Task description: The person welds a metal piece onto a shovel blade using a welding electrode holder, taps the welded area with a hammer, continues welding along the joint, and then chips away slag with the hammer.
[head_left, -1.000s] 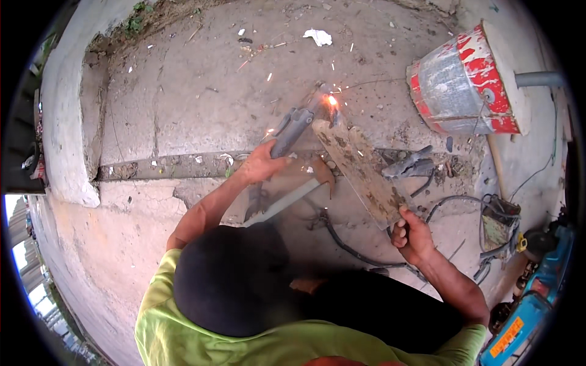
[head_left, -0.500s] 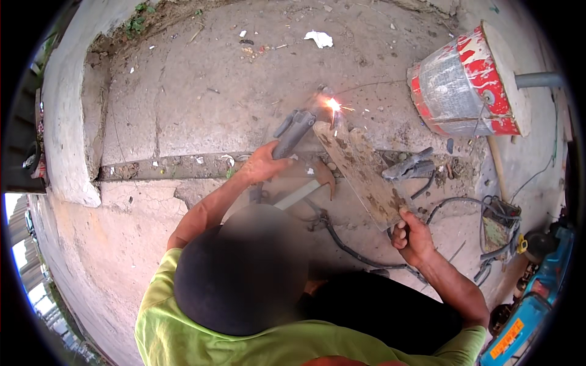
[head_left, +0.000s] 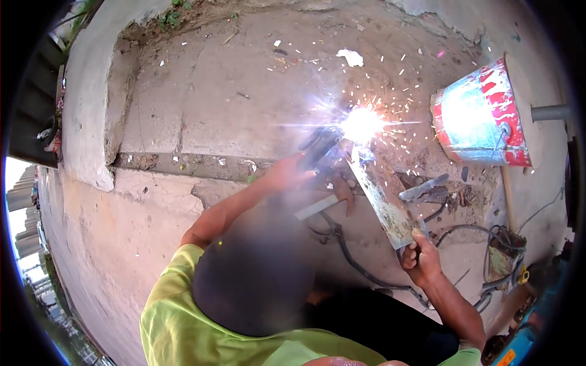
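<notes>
While white sparks (head_left: 361, 124) are flaring at centre frame, a dark welding holder (head_left: 318, 146) is being gripped by the left hand (head_left: 288, 174), and a long, flat, rusty metal strip (head_left: 381, 198) is being clasped by the right hand (head_left: 421, 259).

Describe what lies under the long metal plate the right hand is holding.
Under the metal plate lie bare concrete ground, a pale flat bar and a black cable. The right hand grips its near end; glare hides its far end.

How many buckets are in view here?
1. The bucket, red and white, lies tipped on the concrete at upper right, beyond the welding sparks. Others may be hidden past the dark rim of the picture.
</notes>
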The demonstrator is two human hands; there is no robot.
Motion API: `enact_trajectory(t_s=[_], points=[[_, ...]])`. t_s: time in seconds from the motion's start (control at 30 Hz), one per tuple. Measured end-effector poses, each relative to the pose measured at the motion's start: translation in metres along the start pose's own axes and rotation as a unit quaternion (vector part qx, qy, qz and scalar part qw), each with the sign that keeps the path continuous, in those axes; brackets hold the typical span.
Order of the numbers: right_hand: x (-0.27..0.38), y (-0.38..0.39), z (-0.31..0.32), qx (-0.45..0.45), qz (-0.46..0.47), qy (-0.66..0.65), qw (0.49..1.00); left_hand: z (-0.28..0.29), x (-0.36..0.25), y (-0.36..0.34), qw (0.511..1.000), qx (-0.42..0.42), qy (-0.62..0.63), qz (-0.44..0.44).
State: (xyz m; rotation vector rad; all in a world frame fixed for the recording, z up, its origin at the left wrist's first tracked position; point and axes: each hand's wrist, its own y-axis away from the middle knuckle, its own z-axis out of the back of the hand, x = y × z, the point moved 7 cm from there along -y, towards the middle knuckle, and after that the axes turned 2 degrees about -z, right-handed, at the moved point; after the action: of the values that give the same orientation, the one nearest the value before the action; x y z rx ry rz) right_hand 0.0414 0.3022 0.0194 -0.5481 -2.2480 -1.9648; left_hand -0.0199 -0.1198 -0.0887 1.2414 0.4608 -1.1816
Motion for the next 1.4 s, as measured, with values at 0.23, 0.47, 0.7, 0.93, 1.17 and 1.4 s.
enact_trajectory(t_s=[0.23,0.47,0.7,0.93,1.17,1.4], points=[[0.001,0.000,-0.002,0.032,-0.010,-0.038,0.999,0.006,-0.008,0.009,0.991,0.008,0.133,0.013],[-0.005,0.001,0.004,-0.032,-0.019,-0.015,0.999,0.001,0.007,0.003,0.994,0.025,0.098,0.037],[-0.002,0.003,-0.002,-0.001,-0.014,-0.021,1.000,0.000,0.009,0.004,0.994,0.034,0.097,0.032],[0.001,0.003,-0.003,-0.001,0.001,-0.025,1.000,0.001,0.005,0.004,0.995,0.039,0.079,0.048],[0.001,0.005,-0.004,-0.005,-0.008,-0.028,1.000,0.001,-0.005,0.007,0.995,0.042,0.060,0.063],[0.002,0.005,-0.006,-0.008,-0.012,-0.035,0.999,0.002,-0.004,0.007,0.995,0.040,0.062,0.062]])
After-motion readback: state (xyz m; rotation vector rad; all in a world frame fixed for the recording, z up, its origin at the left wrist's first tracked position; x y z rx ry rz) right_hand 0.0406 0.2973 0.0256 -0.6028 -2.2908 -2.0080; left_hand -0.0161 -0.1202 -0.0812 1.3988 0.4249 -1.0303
